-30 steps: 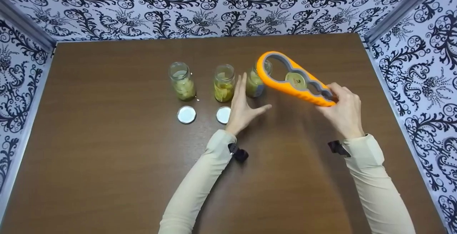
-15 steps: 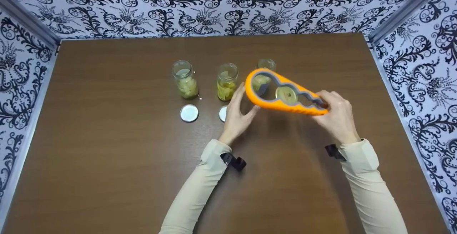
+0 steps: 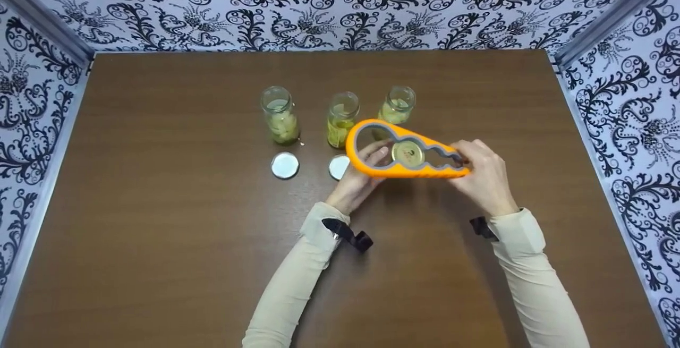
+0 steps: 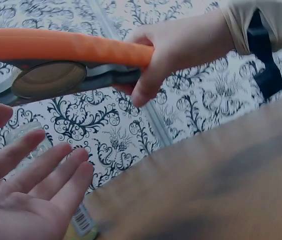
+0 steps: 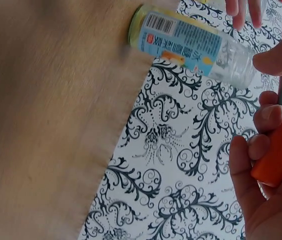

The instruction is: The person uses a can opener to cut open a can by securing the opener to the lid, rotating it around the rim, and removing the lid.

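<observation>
My right hand (image 3: 483, 178) grips the narrow end of an orange jar opener (image 3: 435, 172) with a grey scalloped inner edge. A round gold jar lid (image 3: 408, 154) is wedged between the opener's two arms. My left hand (image 3: 351, 188) is under the opener's wide looped end, and its fingertips show through the loop. In the left wrist view the left hand (image 4: 31, 190) has its palm up and fingers extended, just below the opener (image 4: 76, 47) and lid (image 4: 51, 80). Behind the opener stands an uncapped glass jar (image 3: 397, 108) with pale contents; its blue label (image 5: 181, 42) shows in the right wrist view.
Two more lidless glass jars stand to the left, a left jar (image 3: 280, 117) and a middle jar (image 3: 341, 122) with yellow contents. White lids lie before them, a left lid (image 3: 285, 166) and a partly covered lid (image 3: 338, 167). Patterned walls (image 3: 297, 8) border the brown table (image 3: 159, 204).
The opener, with the lid in it, has come down and left, toward the person, over the left hand. The left hand has turned its palm up beneath it. The right jar is now more visible.
</observation>
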### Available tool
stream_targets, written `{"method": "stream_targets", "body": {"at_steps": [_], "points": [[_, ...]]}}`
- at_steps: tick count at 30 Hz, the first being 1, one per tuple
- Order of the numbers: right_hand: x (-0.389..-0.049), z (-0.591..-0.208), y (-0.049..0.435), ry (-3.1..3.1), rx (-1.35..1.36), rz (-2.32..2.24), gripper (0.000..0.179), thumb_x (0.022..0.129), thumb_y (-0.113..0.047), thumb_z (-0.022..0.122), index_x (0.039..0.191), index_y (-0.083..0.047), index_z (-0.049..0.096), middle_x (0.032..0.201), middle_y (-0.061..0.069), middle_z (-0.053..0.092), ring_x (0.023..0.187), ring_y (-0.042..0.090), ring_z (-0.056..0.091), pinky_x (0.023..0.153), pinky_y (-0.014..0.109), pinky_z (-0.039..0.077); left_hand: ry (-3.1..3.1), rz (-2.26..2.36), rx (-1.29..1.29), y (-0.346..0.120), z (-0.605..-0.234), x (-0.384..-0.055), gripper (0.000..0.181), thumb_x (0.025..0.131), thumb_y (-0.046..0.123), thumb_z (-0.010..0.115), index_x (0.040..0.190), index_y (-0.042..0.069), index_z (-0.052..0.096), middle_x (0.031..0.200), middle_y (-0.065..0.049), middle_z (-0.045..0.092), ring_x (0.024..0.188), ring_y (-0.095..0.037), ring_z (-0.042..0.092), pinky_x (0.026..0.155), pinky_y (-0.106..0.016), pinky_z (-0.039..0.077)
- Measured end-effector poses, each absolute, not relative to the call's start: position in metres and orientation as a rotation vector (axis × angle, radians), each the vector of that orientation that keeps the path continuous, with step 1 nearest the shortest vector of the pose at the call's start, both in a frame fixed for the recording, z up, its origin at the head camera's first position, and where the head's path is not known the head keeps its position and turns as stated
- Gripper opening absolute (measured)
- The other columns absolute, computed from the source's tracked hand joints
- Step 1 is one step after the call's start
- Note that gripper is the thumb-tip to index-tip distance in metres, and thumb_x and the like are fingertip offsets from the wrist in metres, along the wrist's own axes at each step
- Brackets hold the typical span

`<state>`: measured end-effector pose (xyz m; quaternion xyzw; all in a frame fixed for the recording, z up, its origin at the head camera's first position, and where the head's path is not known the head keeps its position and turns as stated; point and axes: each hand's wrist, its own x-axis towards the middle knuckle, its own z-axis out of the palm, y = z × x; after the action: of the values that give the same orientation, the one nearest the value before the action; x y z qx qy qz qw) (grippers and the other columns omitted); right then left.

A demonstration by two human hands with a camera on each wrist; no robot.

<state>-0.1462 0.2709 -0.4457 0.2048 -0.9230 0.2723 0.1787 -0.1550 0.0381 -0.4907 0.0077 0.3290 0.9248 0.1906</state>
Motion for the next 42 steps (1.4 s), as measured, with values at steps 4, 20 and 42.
{"method": "stream_targets", "body": {"at_steps": [4, 20, 42], "points": [[-0.146, -0.449, 0.265, -2.601, 0.608, 0.778, 0.029, 0.065, -0.001, 0.082, 0.089, -0.005, 0.066, 0.073, 0.004, 0.057, 0.07, 0.016, 0.047, 0.059, 0.033, 0.04, 0.709, 2.555, -0.094, 0.038, -0.488, -0.154, 0.017, 0.096, 0.013, 0.051, 0.106, 0.007, 0.063, 0.102, -0.009, 0.059, 0.083, -0.018, 0.058, 0.078, -0.031, 0.047], [-0.141, -0.462, 0.256, -2.66, 0.612, 0.802, 0.034, 0.066, -0.011, 0.087, 0.093, -0.008, 0.067, 0.081, 0.003, 0.062, 0.075, 0.019, 0.05, 0.062, 0.037, 0.045, 0.311, 2.406, 0.004, 0.032, -0.497, -0.139, 0.094, 0.075, 0.032, 0.083, 0.145, -0.002, 0.03, 0.122, -0.021, 0.059, 0.114, -0.029, 0.057, 0.107, -0.045, 0.033], [-0.141, -0.451, 0.256, -2.704, 0.612, 0.928, 0.045, 0.059, 0.003, 0.079, 0.102, -0.002, 0.065, 0.091, 0.006, 0.062, 0.087, 0.021, 0.05, 0.07, 0.032, 0.045, 0.469, 2.558, 0.116, 0.031, -0.503, -0.139, 0.08, 0.073, 0.027, 0.084, 0.132, 0.002, 0.036, 0.123, -0.018, 0.054, 0.125, -0.046, 0.042, 0.108, -0.047, 0.031]]}}
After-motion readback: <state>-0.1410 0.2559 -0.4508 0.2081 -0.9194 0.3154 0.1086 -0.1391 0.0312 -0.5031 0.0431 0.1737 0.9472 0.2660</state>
